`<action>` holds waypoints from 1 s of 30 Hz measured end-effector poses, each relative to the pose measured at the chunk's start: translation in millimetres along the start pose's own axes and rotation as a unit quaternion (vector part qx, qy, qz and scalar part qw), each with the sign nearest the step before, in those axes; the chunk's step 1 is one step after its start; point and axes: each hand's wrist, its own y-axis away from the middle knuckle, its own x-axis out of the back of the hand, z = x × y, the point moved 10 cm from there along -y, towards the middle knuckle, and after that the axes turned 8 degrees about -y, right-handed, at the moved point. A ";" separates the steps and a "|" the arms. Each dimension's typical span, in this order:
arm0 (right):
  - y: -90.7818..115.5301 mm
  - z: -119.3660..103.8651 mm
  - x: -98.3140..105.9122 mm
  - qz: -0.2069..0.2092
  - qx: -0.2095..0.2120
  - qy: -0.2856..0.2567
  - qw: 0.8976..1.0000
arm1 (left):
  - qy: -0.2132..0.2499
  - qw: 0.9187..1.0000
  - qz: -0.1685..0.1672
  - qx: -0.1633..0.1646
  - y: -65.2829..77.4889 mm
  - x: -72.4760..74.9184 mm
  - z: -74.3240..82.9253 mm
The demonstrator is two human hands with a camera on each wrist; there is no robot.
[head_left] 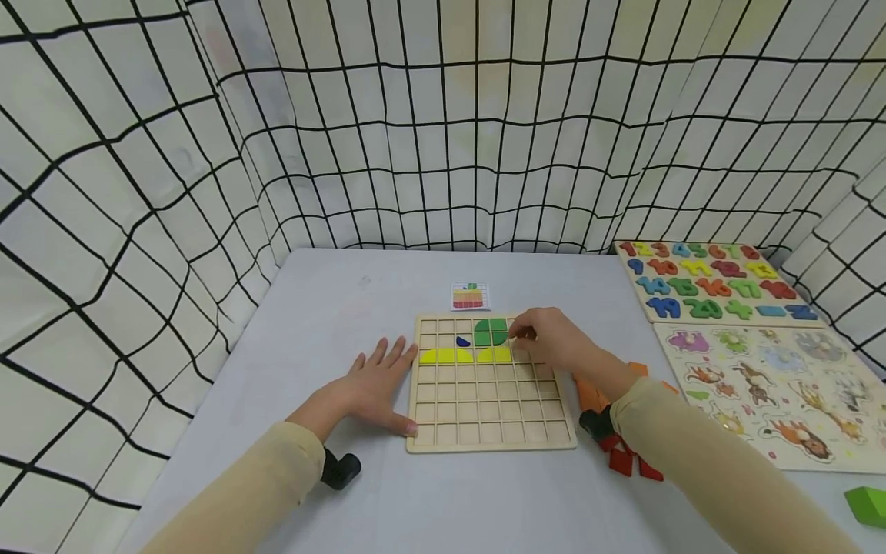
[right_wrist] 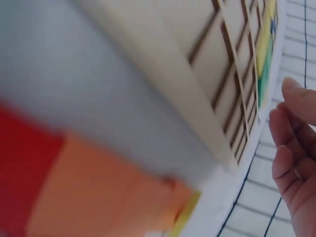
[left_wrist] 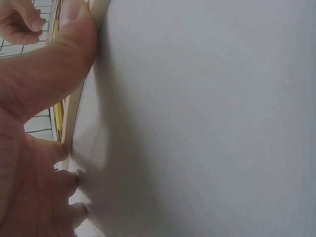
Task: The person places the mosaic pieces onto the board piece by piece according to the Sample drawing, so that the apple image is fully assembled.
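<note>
A square wooden grid board (head_left: 493,412) lies on the table. Two yellow pieces (head_left: 446,355) sit in one of its rows, below a small dark blue piece (head_left: 462,342) and a block of green pieces with rounded corners (head_left: 490,332). My left hand (head_left: 370,387) is spread flat beside the board, thumb and fingertips at its left edge. Over the board's upper right part, just beside the green pieces, is my right hand (head_left: 550,337). In the right wrist view its fingers (right_wrist: 281,131) bend loosely towards the thumb, and nothing shows between them.
A small picture card (head_left: 470,296) lies behind the board. Orange pieces (head_left: 591,396) and red pieces (head_left: 621,462) lie right of it, partly under the right forearm. Farther right are a number puzzle (head_left: 720,281), an animal puzzle (head_left: 775,392) and a green block (head_left: 867,506). Black netting surrounds the table.
</note>
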 end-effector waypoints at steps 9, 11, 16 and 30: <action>29.0 55.9 43.5 -0.005 -0.040 0.024 0.999 | -0.001 1.000 0.000 0.000 0.5 0.5 1.2; 35.8 68.4 44.8 -0.024 -0.053 0.024 0.998 | -0.001 1.000 -0.001 0.000 0.8 0.7 1.3; 45.3 82.4 37.9 -0.076 -0.077 -0.004 0.994 | -0.002 1.000 -0.001 0.004 -0.7 -1.5 0.0; 44.3 83.5 31.6 -0.058 -0.069 -0.024 0.996 | -0.005 1.000 -0.003 0.008 -2.2 -2.5 -0.6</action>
